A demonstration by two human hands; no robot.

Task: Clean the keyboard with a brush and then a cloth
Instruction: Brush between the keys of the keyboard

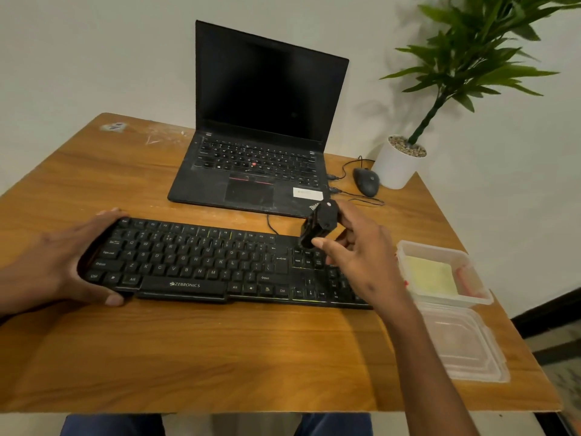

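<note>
A black Zebronics keyboard (201,262) lies across the middle of the wooden table (220,357). My left hand (63,262) grips its left end, fingers over the far edge and thumb on the near edge. My right hand (361,256) holds a small black brush (319,225) between thumb and fingers, its dark bristle end pointing down at the keyboard's upper right keys. A yellow cloth (430,275) lies inside an open clear plastic box (405,250) to the right of the keyboard.
A black laptop (261,127) stands open behind the keyboard. A wired black mouse (366,181) and a white potted plant (397,165) sit at the back right. The box's clear lid (462,344) lies near the table's right edge.
</note>
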